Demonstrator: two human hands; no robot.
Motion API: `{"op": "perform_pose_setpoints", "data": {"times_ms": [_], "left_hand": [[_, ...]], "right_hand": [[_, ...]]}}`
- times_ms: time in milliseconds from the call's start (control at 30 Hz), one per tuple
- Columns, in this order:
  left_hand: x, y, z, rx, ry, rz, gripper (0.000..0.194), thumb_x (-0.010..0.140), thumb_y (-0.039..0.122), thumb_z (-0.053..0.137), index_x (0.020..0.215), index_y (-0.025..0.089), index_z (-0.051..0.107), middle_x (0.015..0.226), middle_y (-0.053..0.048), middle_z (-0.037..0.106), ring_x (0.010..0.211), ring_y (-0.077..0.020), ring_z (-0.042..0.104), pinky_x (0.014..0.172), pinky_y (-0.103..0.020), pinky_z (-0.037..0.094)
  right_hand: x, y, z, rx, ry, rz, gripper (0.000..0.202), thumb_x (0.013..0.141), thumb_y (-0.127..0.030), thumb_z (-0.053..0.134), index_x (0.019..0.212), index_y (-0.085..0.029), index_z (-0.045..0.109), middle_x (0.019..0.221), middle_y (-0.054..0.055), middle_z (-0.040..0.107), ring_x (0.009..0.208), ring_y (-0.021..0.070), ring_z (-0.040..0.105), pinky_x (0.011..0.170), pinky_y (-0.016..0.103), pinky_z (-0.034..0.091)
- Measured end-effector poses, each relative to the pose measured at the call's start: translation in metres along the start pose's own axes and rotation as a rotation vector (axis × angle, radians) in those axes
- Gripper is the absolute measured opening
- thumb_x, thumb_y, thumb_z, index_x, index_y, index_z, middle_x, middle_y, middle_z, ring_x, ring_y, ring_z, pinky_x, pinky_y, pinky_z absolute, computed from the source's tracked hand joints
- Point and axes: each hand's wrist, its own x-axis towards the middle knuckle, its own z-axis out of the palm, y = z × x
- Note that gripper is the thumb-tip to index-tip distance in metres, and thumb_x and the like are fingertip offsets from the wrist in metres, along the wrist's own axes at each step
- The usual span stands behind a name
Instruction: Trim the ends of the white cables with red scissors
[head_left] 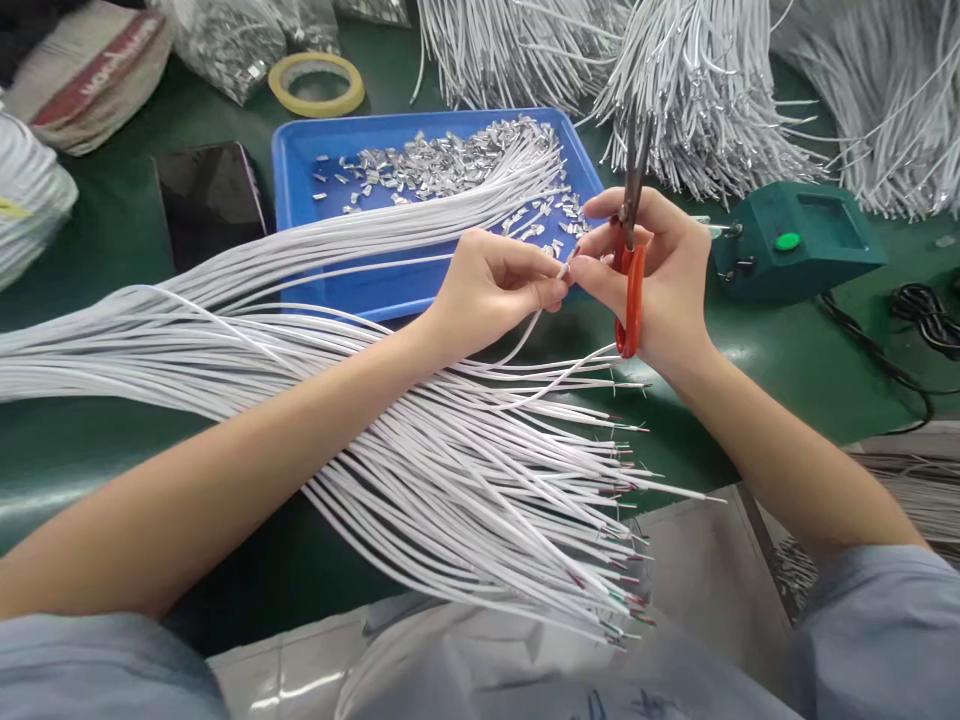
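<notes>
My left hand (501, 285) pinches a white cable (531, 330) close to its end, above the front right part of a blue tray (352, 292). Opposite it, my right hand (660, 270) has thumb and forefinger together at the cable's tip. Scissors with orange handles (631, 300) hang in that same hand, blades pointing up and away. Below my hands a fan of white cables (465, 450) spreads over the table, coloured wire ends showing at the right. More cables lie with their ends in the tray, among small silvery metal pieces (442, 160).
A green device with a lit green button (787, 241) stands at the right, with black cords (885, 365). Big cable bundles (697, 90) lie at the back. A phone (211, 200), a yellow tape roll (316, 84) and bags of metal pieces (225, 45) are at the left.
</notes>
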Motion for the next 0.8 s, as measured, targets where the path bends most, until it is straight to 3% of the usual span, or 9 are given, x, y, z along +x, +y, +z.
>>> {"op": "perform_pose_setpoints", "data": {"times_ms": [133,333,500,800], "left_hand": [[-0.0007,-0.0024,0.0012,0.060,0.041,0.028,0.004,0.072,0.016,0.074,0.071,0.013,0.072,0.062,-0.003,0.068,0.055,-0.0087,0.058,0.053,-0.021,0.052],[-0.0016,-0.0054,0.0024,0.075,0.066,0.040,0.009,0.072,0.019,0.077,0.075,0.013,0.072,0.062,-0.003,0.067,0.054,-0.0084,0.055,0.050,-0.021,0.050],[-0.0004,-0.0037,0.0009,-0.003,0.007,0.055,0.009,0.073,0.020,0.076,0.072,0.012,0.070,0.063,-0.002,0.067,0.058,-0.0097,0.061,0.055,-0.022,0.053],[0.0003,-0.0008,0.0011,-0.108,-0.068,0.019,0.014,0.078,0.022,0.073,0.069,0.013,0.069,0.059,-0.001,0.065,0.055,-0.0068,0.057,0.051,-0.019,0.048]], "right_hand": [[0.0004,0.0010,-0.0005,-0.009,-0.005,-0.035,0.030,0.075,-0.051,0.071,0.089,-0.028,0.058,0.077,-0.002,0.067,0.068,0.0151,0.066,0.066,0.033,0.059],[0.0003,0.0020,-0.0008,-0.047,-0.041,-0.038,0.025,0.081,-0.047,0.067,0.095,-0.030,0.057,0.088,-0.001,0.067,0.075,0.0168,0.068,0.070,0.036,0.058],[0.0000,-0.0001,0.0001,-0.034,0.006,-0.041,0.027,0.079,-0.051,0.067,0.091,-0.029,0.057,0.074,-0.002,0.065,0.067,0.0151,0.066,0.065,0.034,0.058],[-0.0040,0.0014,-0.0032,-0.178,-0.079,-0.024,0.028,0.088,-0.051,0.056,0.110,-0.033,0.055,0.084,-0.001,0.070,0.081,0.0182,0.071,0.072,0.037,0.060]]}}
